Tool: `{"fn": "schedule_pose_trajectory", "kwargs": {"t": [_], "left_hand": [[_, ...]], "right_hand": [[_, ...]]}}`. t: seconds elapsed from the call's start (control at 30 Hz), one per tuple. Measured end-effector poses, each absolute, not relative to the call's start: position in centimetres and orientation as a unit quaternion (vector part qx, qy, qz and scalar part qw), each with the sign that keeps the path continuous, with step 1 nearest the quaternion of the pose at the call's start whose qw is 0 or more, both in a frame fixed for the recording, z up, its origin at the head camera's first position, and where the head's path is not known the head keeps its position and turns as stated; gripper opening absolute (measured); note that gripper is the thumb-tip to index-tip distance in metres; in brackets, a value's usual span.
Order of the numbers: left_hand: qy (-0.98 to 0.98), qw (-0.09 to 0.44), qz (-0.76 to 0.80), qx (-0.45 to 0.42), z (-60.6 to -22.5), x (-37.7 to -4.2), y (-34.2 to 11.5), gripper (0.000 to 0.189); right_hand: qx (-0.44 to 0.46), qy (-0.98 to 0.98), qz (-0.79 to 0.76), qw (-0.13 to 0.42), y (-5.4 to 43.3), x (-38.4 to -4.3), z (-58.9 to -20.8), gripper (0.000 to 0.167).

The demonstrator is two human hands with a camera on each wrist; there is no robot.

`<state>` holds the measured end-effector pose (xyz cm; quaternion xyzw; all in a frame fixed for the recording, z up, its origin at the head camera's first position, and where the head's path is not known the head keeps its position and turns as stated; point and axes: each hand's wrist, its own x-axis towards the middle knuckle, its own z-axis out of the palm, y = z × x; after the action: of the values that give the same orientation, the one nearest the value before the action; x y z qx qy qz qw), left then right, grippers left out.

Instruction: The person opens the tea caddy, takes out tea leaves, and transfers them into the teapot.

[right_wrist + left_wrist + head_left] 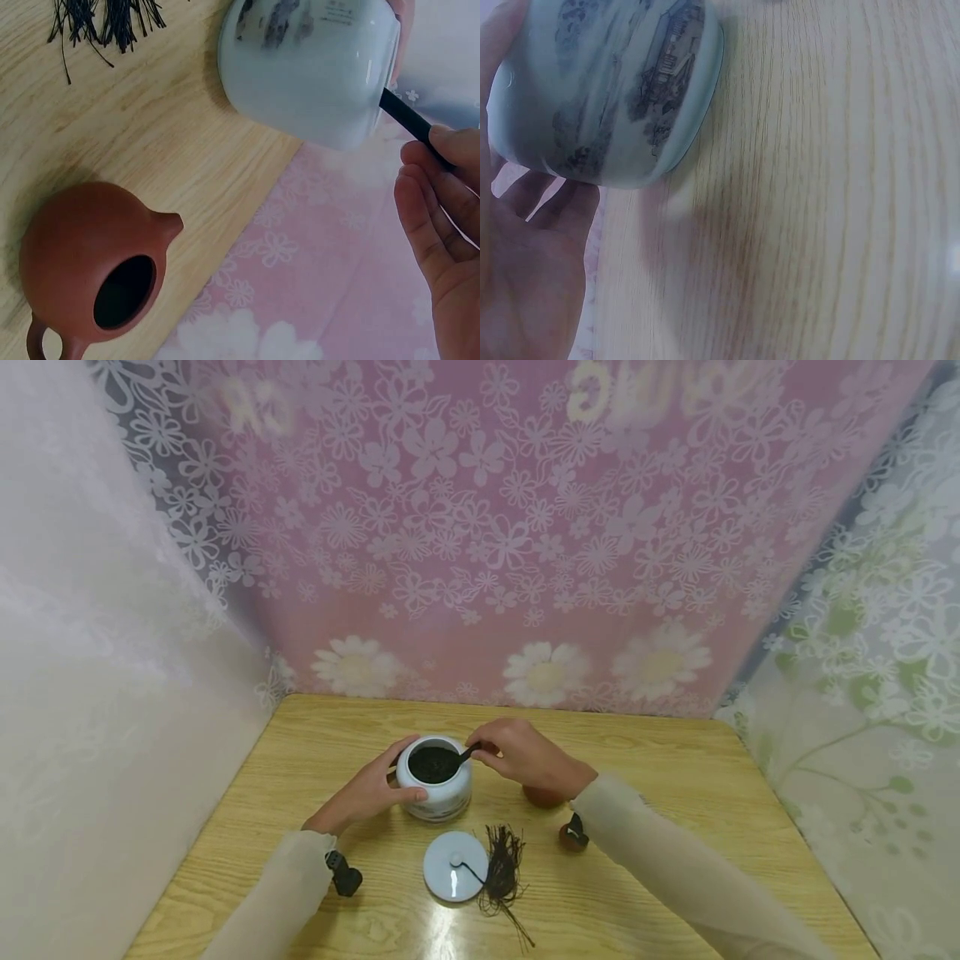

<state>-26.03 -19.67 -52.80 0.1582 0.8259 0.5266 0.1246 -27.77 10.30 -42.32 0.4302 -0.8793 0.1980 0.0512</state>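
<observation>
So I've got the left grip point(375, 787) wrapped round the white jar point(440, 799), just beyond the lid point(444, 860), and the right grip point(521, 752) pinching the black scoop point(468, 753), its lower end inside the jar's mouth. My worry: a quick lift or twist could flick dark contents point(431, 766) over the rim. Scoop's long axis slants, handle up and right, other end down-left.

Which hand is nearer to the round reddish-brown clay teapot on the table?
Right. The right hand is close to the teapot, its wrist partly hiding it in the head view; the left hand is farther left, gripping the round white porcelain jar.
</observation>
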Motion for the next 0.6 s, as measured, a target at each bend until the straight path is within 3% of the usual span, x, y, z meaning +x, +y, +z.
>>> {"fn": "schedule_pose_trajectory", "kwargs": {"t": [0.6], "left_hand": [[0.817, 0.134, 0.539, 0.157, -53.0, -26.1, -19.7, 0.098]], "right_hand": [[0.392, -0.88, 0.269, 0.017, 9.3, -27.9, -45.0, 0.022]]}}
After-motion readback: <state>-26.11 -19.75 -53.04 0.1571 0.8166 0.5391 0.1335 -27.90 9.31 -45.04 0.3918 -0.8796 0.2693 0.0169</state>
